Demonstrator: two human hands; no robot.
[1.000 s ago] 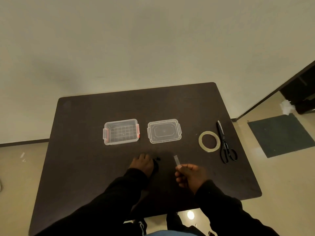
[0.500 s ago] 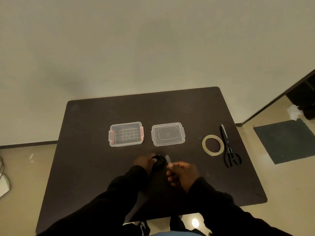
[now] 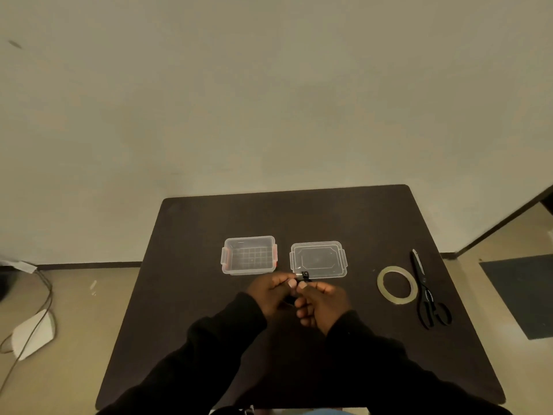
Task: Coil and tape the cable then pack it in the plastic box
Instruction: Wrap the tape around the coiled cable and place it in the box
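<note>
A small black coiled cable is pinched between both hands above the dark table, mostly hidden by fingers. My left hand grips it from the left and my right hand presses against it from the right, thumbs touching. The tape strip is hard to make out between the fingertips. The clear plastic box with red clips stands open just beyond my left hand. Its clear lid lies flat to the right of the box.
A roll of clear tape lies at the right, with black scissors beside it near the table's right edge. On the floor at the left are cords and a white object. A dark mat lies on the floor at the right.
My right hand brought the tape strip left to the cable, and both hands now meet on it, raised off the table. The camera view shifted so the table sits further right.
</note>
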